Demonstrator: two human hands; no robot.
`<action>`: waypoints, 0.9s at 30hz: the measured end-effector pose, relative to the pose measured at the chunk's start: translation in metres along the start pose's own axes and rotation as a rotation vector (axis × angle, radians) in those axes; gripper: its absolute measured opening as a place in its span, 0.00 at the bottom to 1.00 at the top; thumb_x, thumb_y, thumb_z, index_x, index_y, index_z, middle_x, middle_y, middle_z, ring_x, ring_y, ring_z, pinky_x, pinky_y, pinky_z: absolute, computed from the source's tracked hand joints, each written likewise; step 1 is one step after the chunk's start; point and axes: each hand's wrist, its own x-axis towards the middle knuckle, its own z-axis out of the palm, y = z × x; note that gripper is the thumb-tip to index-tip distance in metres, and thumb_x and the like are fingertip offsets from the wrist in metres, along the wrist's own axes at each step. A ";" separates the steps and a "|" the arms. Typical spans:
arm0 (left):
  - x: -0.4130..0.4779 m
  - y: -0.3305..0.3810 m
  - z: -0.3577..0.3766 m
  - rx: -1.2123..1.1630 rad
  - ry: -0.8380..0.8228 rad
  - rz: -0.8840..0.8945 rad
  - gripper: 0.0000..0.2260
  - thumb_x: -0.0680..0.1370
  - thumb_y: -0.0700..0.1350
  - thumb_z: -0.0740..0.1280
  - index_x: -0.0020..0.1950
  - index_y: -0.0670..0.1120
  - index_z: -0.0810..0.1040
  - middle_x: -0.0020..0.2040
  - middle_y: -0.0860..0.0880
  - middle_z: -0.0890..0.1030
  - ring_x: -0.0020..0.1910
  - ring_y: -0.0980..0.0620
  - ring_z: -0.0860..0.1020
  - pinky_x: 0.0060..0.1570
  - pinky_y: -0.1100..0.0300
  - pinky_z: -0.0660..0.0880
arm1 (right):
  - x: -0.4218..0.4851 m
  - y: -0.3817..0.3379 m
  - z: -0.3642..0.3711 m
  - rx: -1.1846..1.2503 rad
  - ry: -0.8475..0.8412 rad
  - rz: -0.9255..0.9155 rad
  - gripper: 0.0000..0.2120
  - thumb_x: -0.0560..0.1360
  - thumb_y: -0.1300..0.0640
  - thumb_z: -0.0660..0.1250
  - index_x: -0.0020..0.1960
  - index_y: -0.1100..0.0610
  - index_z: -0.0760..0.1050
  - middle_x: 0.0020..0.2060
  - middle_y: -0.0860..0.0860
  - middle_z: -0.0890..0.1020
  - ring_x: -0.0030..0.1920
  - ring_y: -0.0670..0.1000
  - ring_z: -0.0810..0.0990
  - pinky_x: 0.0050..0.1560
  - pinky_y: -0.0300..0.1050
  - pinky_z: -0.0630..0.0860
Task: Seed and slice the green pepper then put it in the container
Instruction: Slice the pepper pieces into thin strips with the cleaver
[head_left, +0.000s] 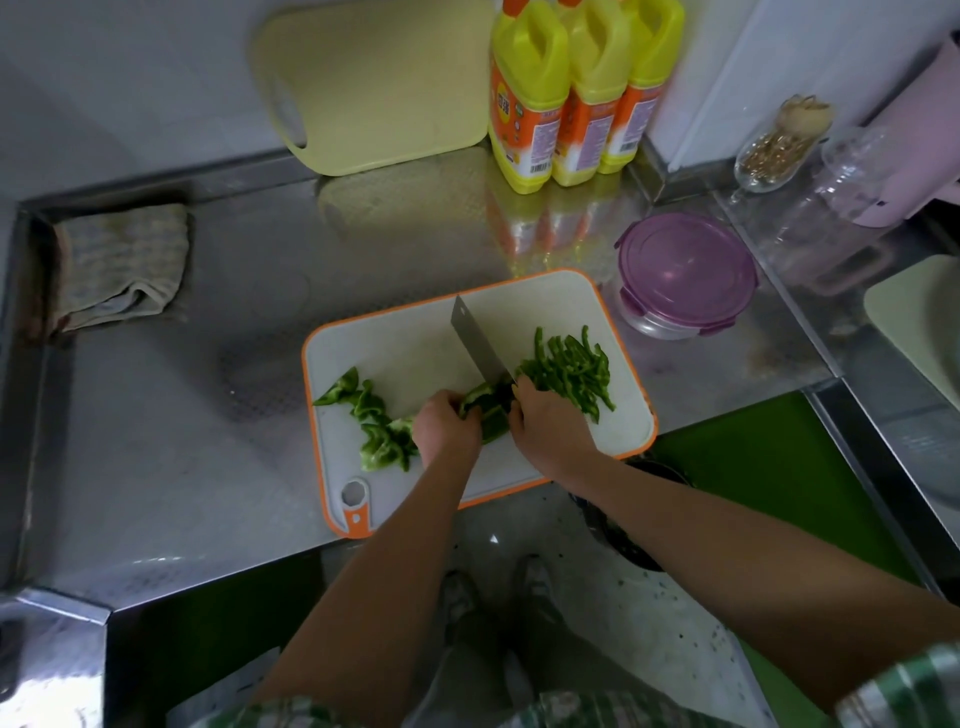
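The steel worktop (208, 415) spreads out on every side of the fingers. On it, under both hands, lies the white cutting board (410, 338) with an orange rim. Far beyond the fingers a pale yellow board (384, 78) leans against the wall, and three yellow bottles (587, 93) stand just to its right. Well to the left of the fingers lies a folded cloth (119, 265). Beyond the right-hand fingers and off to their right, just past the cutting board's corner, stands the container (685, 275) with its purple lid on.

The right hand (545, 431) grips the knife (478, 343), its fingers (519, 397) curled round the dark handle. The blade reaches away from them across the cutting board. The left hand (447, 431) has its fingers (449, 402) curled down on the pepper piece (488, 415), holding it against the cutting board between the two hands, close to the blade.

Left of those fingers sits a heap of uncut pepper chunks (379, 421). Right of the knife-hand fingers, the cut pepper strips (571, 369) lie in a loose pile.
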 end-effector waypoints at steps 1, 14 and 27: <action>0.000 0.000 -0.001 -0.004 0.019 0.005 0.11 0.77 0.46 0.68 0.58 0.43 0.79 0.52 0.45 0.83 0.52 0.43 0.80 0.46 0.57 0.72 | 0.002 0.001 -0.002 0.001 0.010 -0.008 0.08 0.81 0.57 0.55 0.55 0.60 0.69 0.32 0.51 0.71 0.30 0.51 0.70 0.26 0.43 0.60; 0.006 0.006 0.001 -0.067 0.009 -0.124 0.10 0.74 0.49 0.72 0.50 0.45 0.80 0.43 0.44 0.85 0.47 0.46 0.82 0.49 0.53 0.79 | -0.009 0.004 -0.023 0.109 -0.058 -0.002 0.07 0.81 0.59 0.57 0.44 0.58 0.64 0.28 0.50 0.68 0.27 0.47 0.67 0.26 0.41 0.59; 0.009 0.005 0.003 -0.004 -0.017 -0.064 0.10 0.76 0.46 0.71 0.54 0.44 0.81 0.48 0.44 0.84 0.49 0.44 0.81 0.49 0.53 0.78 | -0.015 0.003 -0.002 0.048 -0.060 0.025 0.04 0.81 0.58 0.55 0.48 0.56 0.63 0.30 0.49 0.68 0.30 0.49 0.69 0.28 0.42 0.61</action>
